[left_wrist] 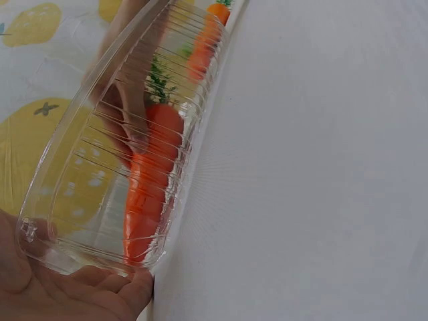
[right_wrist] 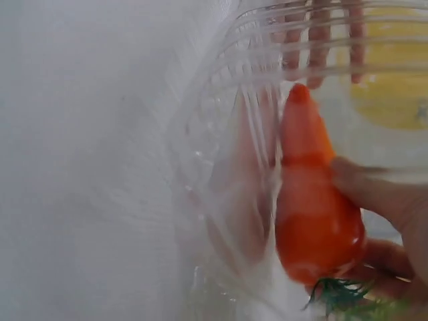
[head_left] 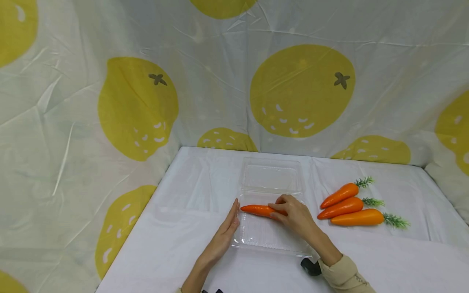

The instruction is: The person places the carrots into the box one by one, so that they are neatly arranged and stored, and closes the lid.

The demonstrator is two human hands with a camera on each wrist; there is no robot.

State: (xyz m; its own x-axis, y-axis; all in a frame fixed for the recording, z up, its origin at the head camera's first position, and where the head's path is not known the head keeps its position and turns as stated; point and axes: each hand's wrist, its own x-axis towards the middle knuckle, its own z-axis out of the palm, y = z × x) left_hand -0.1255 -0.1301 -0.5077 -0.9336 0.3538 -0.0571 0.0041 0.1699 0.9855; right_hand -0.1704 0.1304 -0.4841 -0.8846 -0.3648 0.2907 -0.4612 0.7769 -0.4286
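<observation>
A clear plastic clamshell container [head_left: 269, 238] lies unfolded on the white-covered table, its lid [head_left: 271, 173] laid back toward the far side. One orange carrot [head_left: 255, 209] with a green top [left_wrist: 160, 80] is in the base, tip pointing left. My right hand [head_left: 297, 217] pinches this carrot near its thick end between thumb and fingers; the right wrist view shows the thumb along its side [right_wrist: 311, 221]. Against the container's left wall rests my left hand [head_left: 220, 240], fingers straight, close to the carrot's tip.
Right of the container, three more carrots [head_left: 357, 217] with leafy green tops lie side by side. A small black object [head_left: 310, 267] sits by my right wrist. Behind the table hangs a lemon-printed curtain [head_left: 216, 81].
</observation>
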